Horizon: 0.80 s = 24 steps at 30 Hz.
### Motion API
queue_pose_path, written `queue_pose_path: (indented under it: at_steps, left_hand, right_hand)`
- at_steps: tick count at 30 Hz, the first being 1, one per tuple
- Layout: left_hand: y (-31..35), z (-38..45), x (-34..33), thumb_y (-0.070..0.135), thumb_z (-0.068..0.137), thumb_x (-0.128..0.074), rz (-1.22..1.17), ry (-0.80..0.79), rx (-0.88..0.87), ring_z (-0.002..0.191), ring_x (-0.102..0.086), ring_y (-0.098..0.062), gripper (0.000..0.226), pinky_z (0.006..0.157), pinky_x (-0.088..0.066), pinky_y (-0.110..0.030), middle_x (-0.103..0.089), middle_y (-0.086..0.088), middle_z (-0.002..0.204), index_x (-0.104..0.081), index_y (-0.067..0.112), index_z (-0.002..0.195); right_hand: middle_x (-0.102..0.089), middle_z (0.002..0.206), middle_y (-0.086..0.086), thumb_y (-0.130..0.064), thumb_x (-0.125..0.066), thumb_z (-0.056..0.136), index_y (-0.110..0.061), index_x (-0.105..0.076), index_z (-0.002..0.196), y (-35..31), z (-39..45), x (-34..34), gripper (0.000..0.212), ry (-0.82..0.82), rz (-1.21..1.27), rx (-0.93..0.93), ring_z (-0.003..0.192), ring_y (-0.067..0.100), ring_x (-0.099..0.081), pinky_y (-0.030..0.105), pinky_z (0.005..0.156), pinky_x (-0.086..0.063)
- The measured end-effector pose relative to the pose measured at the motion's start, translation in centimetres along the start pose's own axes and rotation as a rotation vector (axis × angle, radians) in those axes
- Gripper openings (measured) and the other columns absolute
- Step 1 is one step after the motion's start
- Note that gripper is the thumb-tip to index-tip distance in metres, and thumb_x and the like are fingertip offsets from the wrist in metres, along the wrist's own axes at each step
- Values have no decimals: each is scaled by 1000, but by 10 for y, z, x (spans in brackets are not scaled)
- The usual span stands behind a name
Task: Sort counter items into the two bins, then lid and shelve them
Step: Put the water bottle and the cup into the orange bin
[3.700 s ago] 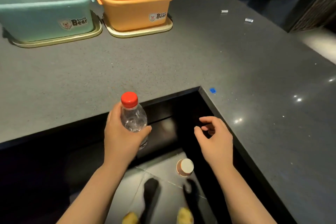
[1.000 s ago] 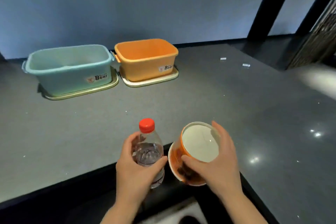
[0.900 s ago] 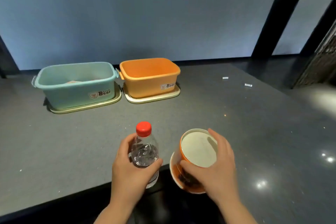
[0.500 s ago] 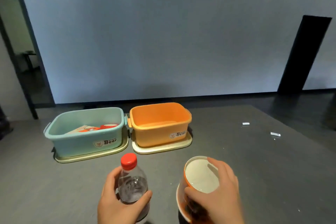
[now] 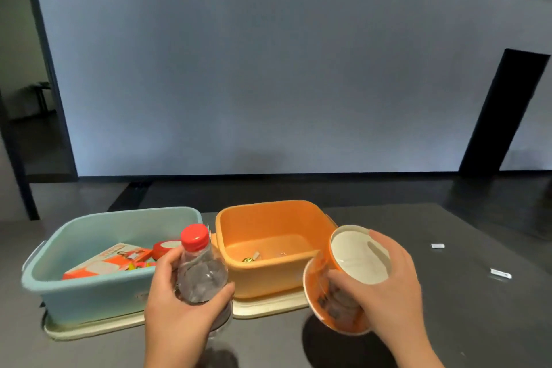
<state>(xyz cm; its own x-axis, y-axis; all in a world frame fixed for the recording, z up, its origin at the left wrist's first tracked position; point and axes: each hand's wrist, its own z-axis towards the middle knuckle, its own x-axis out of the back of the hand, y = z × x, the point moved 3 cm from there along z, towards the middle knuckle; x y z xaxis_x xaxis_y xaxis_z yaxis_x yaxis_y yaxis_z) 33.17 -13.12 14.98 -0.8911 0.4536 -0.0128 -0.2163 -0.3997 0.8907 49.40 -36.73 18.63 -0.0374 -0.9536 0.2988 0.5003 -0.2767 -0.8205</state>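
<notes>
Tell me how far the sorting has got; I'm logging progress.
Partly done: the teal bin already holds a box and a red-lidded tub, the orange bin a few small wrapped bits. In hand: the left hand grips a water bottle, the right hand a noodle cup. Left: binning both, lidding, shelving.

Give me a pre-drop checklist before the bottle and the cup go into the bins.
1. Left hand grips the bottle firmly: ok.
2. Bottle cap on: ok.
3. Right hand holds the paper cup securely: ok, though the cup is tilted.
4. Cup sealed: ok, a white lid covers its top.
5. Both bins open: ok, the blue bin and the orange bin each sit on a cream lid.
6. Room inside: ok for the orange bin, which holds a few small bits; the blue bin holds a box, and free space there I cannot tell.
</notes>
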Motion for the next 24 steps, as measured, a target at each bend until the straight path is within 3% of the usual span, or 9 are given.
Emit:
queue_pose_path:
  at_steps: [4, 8, 11, 16, 19, 21, 24]
  left_hand:
    - [7, 46, -31, 17, 46, -93, -23, -17, -75, 97, -59, 1, 83, 77, -45, -19, -61, 18, 106, -48, 47, 108]
    - [18, 84, -66, 19, 50, -91, -24, -13, -181, 100, -57, 2, 80, 74, -45, -9, -57, 24, 106, -47, 43, 112]
    - [14, 110, -93, 22, 52, -91, -5, -36, -196, 104, -56, 0, 80, 77, -47, -16, -54, 24, 108, -45, 39, 115]
    - [-28, 137, -140, 21, 52, -91, 68, -122, -76, 102, -55, -1, 80, 74, -44, -14, -54, 21, 107, -40, 49, 107]
    - [-62, 142, -159, 23, 50, -89, 161, -226, 22, 94, -58, -1, 76, 70, -43, -14, -59, 16, 102, -40, 48, 103]
    - [-80, 143, -168, 25, 48, -89, 237, -328, 75, 89, -61, -1, 77, 68, -46, -15, -61, 17, 97, -39, 50, 101]
    - [-99, 147, -178, 31, 48, -90, 382, -478, 125, 87, -60, 0, 76, 66, -48, -17, -60, 21, 94, -37, 53, 98]
  right_hand:
    - [-48, 115, -29, -57, -81, 32, -52, -49, 112, -5, 41, -12, 87, 58, 6, -1, 112, 8, -50, 34, 80, -47]
    - [-47, 114, -30, -61, -79, 35, -54, -45, 111, -8, 90, -38, 83, 26, 31, 68, 112, 7, -49, 30, 78, -45]
    - [-47, 116, -26, -61, -79, 37, -49, -46, 116, -1, 123, -68, 86, -20, 51, 85, 113, 6, -48, 28, 79, -44]
    - [-48, 116, -21, -59, -79, 36, -44, -47, 116, 35, 153, -126, 87, -107, 34, 43, 112, 7, -47, 29, 84, -46]
    - [-44, 112, -25, -55, -79, 37, -51, -45, 111, 63, 155, -150, 82, -180, -59, 10, 112, 6, -46, 36, 90, -47]
    - [-39, 108, -29, -59, -77, 37, -63, -35, 104, 81, 153, -158, 79, -236, -143, -13, 109, 3, -42, 31, 89, -45]
    - [-38, 112, -27, -68, -72, 35, -62, -30, 108, 100, 148, -165, 84, -289, -277, -105, 111, 3, -43, 27, 86, -43]
